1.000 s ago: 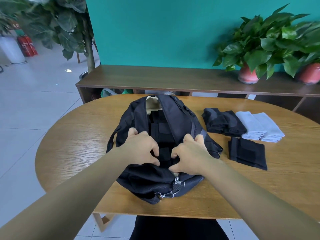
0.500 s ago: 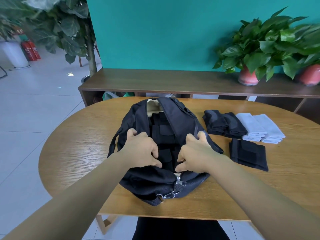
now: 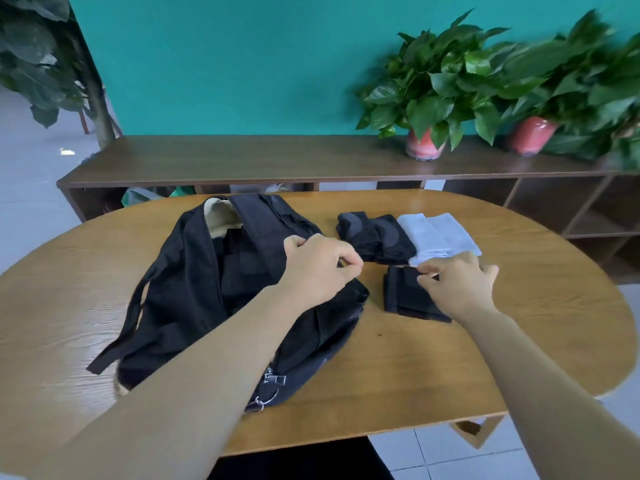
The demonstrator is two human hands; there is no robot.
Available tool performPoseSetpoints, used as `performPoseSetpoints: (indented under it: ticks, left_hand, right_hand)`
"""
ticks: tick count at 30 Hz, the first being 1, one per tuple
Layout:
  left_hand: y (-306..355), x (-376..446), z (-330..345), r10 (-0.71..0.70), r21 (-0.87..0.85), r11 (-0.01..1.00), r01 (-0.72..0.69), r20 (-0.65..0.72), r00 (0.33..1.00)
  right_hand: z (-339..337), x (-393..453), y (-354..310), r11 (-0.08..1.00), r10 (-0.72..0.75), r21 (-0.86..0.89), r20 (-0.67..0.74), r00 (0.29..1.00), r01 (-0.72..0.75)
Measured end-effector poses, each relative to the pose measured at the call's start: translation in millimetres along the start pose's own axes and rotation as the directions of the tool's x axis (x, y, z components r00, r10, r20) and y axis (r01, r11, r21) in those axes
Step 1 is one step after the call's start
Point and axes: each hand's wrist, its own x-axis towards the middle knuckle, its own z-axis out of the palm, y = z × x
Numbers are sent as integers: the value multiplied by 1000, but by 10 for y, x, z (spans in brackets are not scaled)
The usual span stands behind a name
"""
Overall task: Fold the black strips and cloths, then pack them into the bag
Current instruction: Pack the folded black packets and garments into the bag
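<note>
Table [image 3: 450, 358] is wood with a visible grain and a soft sheen, far edge catching some glare. Bag [image 3: 180, 299] is matt black woven cloth, pale fabric lining [image 3: 220, 218] showing at the top, shiny metal ring and clip [image 3: 268, 389] at the near end. Folded black cloths [image 3: 375, 233] look soft and matt, the pale ones [image 3: 438, 237] like towelling. Shelf [image 3: 242, 161] is darker smooth wood, pots [image 3: 424, 145] glossy red

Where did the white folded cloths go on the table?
In the head view, the white folded cloths lie at the far right of the oval wooden table, beside the black folded cloth pile, just beyond the right hand.
</note>
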Motion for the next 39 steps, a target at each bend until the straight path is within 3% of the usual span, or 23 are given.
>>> performPoseSetpoints:
  ticks: [4,9,13,18,21,26,31,35,39]
  left_hand:
    - [224,288,452,6,17,1000,-8,71,997]
    - [323,572,858,-71,144,989,27,308,949]
    - [363,720,1059,-169,152,982,115,411,896]
    - [369,822,1159,-171,160,979,126,304,937]
    - [391,842,1131,-153,79,987,137,248,957]
    - [440,779,943,-149,-121,975,185,262,954]
    - [532,624,454,-102,-286,943,170,239,966]
    - [490,418,-182,-94,-330,932,153,189,978]
    - [37,105,-764,-245,-301,913,274,130,961]
  right_hand:
    - [154,102,324,996,66,-69,98,993,-60]
    - [308,233,519,997,70,13,262,963,-76]
    - [334,291,577,990,33,124,291,956,-72]
    - [336,324,564,999,-2,31,238,971,-6]
    - [335,314,551,1000,-6,17,187,982,2]
    - [232,241,550,957,103,253,165,981,-143]
    - [-169,179,394,876,119,439,200,973,-197]
    - [-512,178,-16,827,55,540,199,978,-157]
    - [-575,132,-780,811,-75,584,173,982,-41]
